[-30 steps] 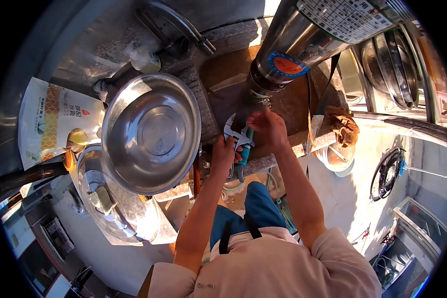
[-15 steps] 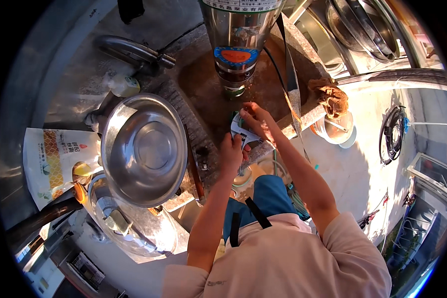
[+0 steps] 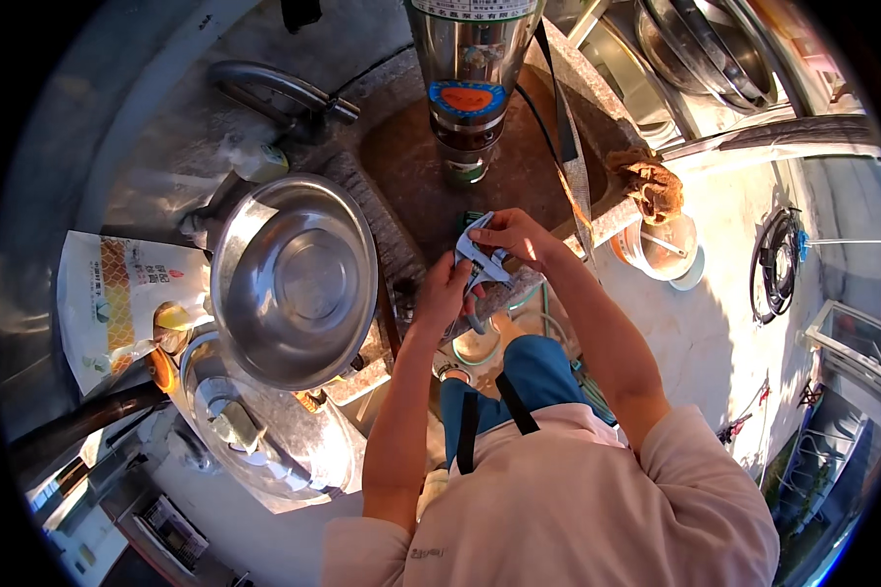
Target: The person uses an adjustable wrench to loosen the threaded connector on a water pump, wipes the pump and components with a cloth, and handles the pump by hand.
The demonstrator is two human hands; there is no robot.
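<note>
Both of my hands hold a metal pair of pliers (image 3: 482,262) with a teal-tinted handle over a round rusty well opening. My right hand (image 3: 515,237) grips its upper jaws from the right. My left hand (image 3: 444,292) closes around the lower handle part. Just beyond the hands, a tall stainless-steel cylinder (image 3: 468,68) with an orange and blue label ring hangs upright above the opening (image 3: 411,166), a little apart from the tool.
A large steel bowl (image 3: 294,279) sits left of my hands, above a clear plastic lid (image 3: 250,430). A printed bag (image 3: 122,303) lies far left. A grey hose (image 3: 274,93) curves at the back. A brown rag (image 3: 651,186) and white bucket (image 3: 661,249) stand right.
The view has shifted so the steel cylinder now stands upright at top centre. My hands with the pliers have drawn back slightly from the cylinder's lower end.
</note>
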